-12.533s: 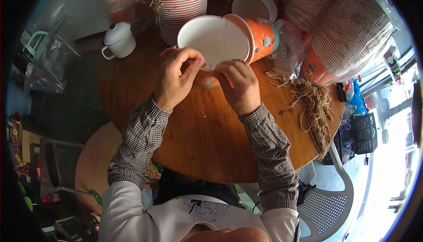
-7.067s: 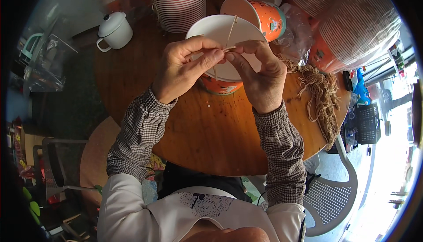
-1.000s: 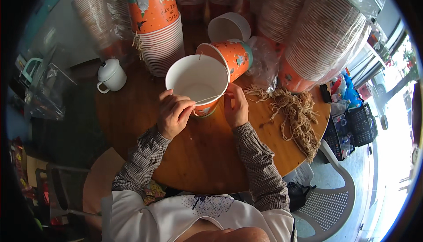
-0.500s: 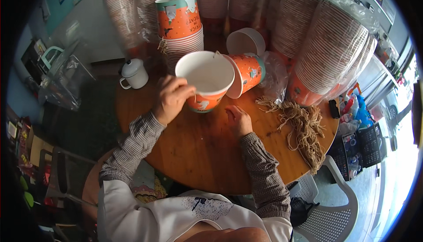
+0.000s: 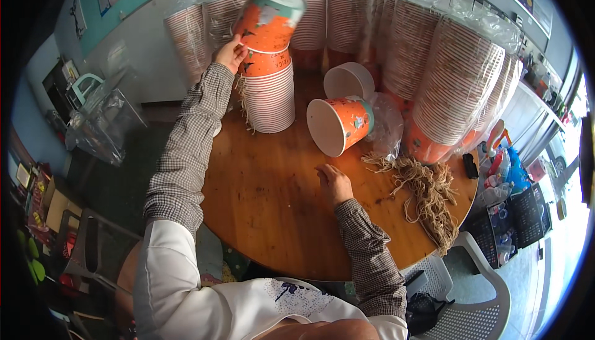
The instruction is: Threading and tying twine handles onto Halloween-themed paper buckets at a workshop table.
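Observation:
My left hand (image 5: 231, 54) is reaching far out and grips an orange paper bucket (image 5: 268, 25) with a teal band. The bucket is upside down, slightly tilted, at the top of a tall stack of nested upside-down buckets (image 5: 269, 101). Whether its rim rests on the stack cannot be made out. Twine ends (image 5: 243, 106) hang down the stack's left side. My right hand (image 5: 336, 185) is low over the table, its fingers loosely bent and apart, with nothing visible in them. Just beyond it an orange bucket (image 5: 356, 122) lies on its side, its white opening toward me.
Another bucket (image 5: 349, 81) lies behind, beside crumpled clear plastic (image 5: 385, 126). A bundle of beige twine (image 5: 427, 194) drapes along the right of the round wooden table (image 5: 273, 216). Tall plastic-wrapped bucket stacks (image 5: 458, 83) line the back. A white chair (image 5: 480, 300) stands at the lower right.
My left hand has carried the bucket from the table's middle up and away to the stack, turning it upside down. My right hand has stayed near the same spot.

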Demonstrator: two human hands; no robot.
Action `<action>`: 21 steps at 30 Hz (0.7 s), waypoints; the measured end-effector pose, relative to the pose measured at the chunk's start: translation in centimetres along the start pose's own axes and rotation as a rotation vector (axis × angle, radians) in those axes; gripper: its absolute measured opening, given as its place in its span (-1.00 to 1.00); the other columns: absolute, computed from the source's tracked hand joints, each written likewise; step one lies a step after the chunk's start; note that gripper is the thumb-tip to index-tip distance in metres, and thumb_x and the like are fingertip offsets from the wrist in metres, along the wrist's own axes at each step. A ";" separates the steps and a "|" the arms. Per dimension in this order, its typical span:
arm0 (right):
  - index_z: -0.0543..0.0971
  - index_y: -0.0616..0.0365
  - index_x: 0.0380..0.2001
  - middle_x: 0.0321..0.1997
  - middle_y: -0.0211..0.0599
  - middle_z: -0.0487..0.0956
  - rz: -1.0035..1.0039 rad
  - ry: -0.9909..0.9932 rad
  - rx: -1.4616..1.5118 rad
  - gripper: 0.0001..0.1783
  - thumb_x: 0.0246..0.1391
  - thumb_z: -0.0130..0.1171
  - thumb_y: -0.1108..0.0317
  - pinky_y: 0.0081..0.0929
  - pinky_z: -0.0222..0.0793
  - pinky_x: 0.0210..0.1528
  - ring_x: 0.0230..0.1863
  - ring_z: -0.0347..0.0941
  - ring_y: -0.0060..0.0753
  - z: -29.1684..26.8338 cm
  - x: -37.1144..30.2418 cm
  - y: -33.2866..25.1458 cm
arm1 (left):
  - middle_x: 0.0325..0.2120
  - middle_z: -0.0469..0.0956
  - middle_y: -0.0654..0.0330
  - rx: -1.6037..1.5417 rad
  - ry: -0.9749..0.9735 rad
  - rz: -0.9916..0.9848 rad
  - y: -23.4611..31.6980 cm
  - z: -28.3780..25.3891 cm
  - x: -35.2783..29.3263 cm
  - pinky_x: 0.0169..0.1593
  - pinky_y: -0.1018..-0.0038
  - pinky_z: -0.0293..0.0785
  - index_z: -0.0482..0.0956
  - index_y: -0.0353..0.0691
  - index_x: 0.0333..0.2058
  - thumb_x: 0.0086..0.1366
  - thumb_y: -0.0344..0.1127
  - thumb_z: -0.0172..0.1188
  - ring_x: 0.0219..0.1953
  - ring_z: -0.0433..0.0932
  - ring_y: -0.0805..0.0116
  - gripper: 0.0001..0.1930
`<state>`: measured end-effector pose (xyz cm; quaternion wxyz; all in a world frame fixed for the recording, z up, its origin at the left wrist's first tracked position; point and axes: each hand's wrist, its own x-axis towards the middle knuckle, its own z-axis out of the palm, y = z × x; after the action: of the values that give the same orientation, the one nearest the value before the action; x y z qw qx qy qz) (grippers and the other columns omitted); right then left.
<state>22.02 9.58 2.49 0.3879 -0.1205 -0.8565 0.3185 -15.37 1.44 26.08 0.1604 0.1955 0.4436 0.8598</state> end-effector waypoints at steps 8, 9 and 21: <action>0.56 0.14 -0.26 -0.30 -0.16 0.60 0.034 -0.064 -0.033 -0.85 0.11 0.07 0.39 -0.29 0.48 -0.20 -0.26 0.54 -0.07 -0.3 0.1 0.5 | -0.57 0.43 0.35 0.128 0.103 -0.226 -2.1 -4.7 1.0 -0.44 0.57 0.52 0.52 -0.16 -0.40 0.20 -0.13 0.31 -0.52 0.45 0.49 -0.76; 0.56 0.14 -0.26 -0.30 -0.16 0.60 0.039 -0.064 -0.034 -0.85 0.11 0.07 0.39 -0.29 0.48 -0.20 -0.26 0.54 -0.07 -0.4 0.0 0.6 | -0.60 0.41 0.38 0.306 0.075 -0.266 -2.3 -5.4 0.4 -0.44 0.60 0.50 0.53 -0.11 -0.47 0.15 -0.09 0.35 -0.54 0.43 0.53 -0.74; 0.55 0.11 -0.26 -0.30 -0.17 0.60 0.069 -0.058 -0.024 -0.86 0.12 0.07 0.37 -0.26 0.47 -0.23 -0.27 0.54 -0.07 -0.6 0.0 0.6 | 0.22 0.23 0.03 1.173 -0.195 1.252 2.2 2.4 -1.6 0.22 0.30 0.27 0.28 -0.09 0.23 0.30 -0.06 0.15 0.22 0.29 0.12 -0.43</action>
<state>22.46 10.31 2.47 0.3503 -0.1453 -0.8665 0.3246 -13.05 1.15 28.80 -0.4326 0.5280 0.6107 0.4015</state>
